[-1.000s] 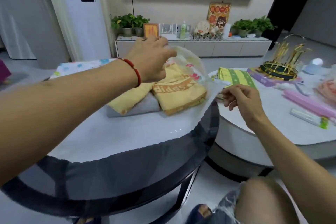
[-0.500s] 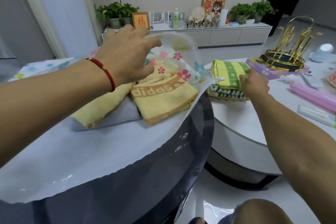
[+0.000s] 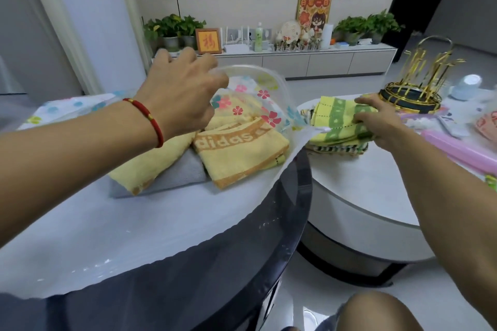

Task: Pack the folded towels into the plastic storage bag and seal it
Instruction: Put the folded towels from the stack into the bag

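Two grips: left hand (image 3: 180,94) pinching bag mouth (image 3: 250,72) open, right hand (image 3: 376,121) clasping green towel (image 3: 336,118).

We've got the plastic bag (image 3: 258,86) lying flat across the dark table, clear with little flower prints, its mouth lifted open toward the right. Inside it sit a yellow towel (image 3: 242,153) with orange lettering, a paler yellow towel (image 3: 150,166) and a grey towel (image 3: 185,172) under them. A green-and-yellow towel (image 3: 336,118) tops a folded stack on the white table just beside the mouth.
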Available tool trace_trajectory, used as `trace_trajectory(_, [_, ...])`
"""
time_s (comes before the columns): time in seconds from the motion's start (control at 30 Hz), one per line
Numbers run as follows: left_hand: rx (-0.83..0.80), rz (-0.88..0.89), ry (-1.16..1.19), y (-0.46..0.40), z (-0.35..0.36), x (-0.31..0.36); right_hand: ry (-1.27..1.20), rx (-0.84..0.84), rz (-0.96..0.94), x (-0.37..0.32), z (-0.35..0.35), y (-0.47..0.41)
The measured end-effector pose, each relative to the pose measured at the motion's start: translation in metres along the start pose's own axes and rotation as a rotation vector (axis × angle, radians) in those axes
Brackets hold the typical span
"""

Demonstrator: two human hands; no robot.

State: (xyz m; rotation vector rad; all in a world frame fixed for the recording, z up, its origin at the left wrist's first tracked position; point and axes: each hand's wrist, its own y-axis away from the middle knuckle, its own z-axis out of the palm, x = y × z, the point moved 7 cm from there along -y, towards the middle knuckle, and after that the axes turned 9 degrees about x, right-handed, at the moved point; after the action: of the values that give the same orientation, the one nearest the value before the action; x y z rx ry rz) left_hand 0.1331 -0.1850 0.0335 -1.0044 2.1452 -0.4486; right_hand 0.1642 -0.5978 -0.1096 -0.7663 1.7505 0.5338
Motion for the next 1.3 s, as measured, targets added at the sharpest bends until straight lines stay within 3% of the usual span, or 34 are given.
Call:
trace_trajectory(0.23, [-0.039,-0.012,-0.102,0.035,-0.031,-0.033,-0.296,-0.077,0.017,-0.043,-0.06,0.092])
trace_trajectory(0.37, [-0.131,-0.094,-0.12,0.071,-0.038,-0.063,-0.292,-0.298,-0.013,-0.07,-0.078,0.174])
trace_trajectory(0.53, [-0.259,-0.206,-0.096,0.119,-0.046,-0.095,-0.299,-0.741,-0.014,-0.106,-0.029,0.294])
trace_trajectory(0.67, [-0.326,-0.28,-0.086,0.151,-0.053,-0.132,-0.369,-0.947,-0.009,-0.124,0.06,0.366])
trace_trajectory(0.8, [-0.272,-0.285,-0.109,0.161,-0.068,-0.157,-0.454,-0.933,-0.012,-0.144,0.179,0.406])
trace_trajectory(1.03, [-0.177,-0.256,-0.141,0.143,-0.094,-0.179,-0.799,-0.66,0.168,-0.15,0.334,0.449])
trace_trajectory(1.2, [-0.181,-0.25,-0.111,0.145,-0.094,-0.176,-0.261,-0.942,0.12,-0.081,0.367,0.495])
trace_trajectory(1.3, [-0.208,-0.255,-0.075,0.15,-0.087,-0.166,-0.207,-0.924,-0.004,-0.08,0.347,0.48])
